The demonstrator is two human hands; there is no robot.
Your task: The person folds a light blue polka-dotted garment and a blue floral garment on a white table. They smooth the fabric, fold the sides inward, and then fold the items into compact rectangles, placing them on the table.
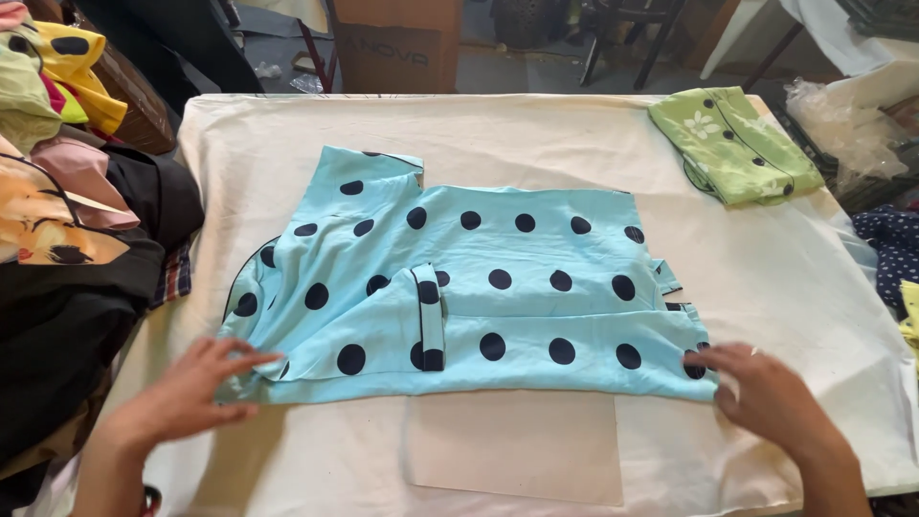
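Note:
A light blue garment with dark polka dots lies spread on a table covered with a white cloth. My left hand pinches the garment's near left corner with thumb and fingers. At the near right corner, my right hand rests on the fabric edge, fingers closed on it. A flat pale rectangular board lies on the cloth just in front of the garment, between my hands.
A folded green dotted garment sits at the table's far right corner. Piled clothes crowd the left side. More fabric and plastic bags are on the right. A cardboard box and chair legs stand beyond the table.

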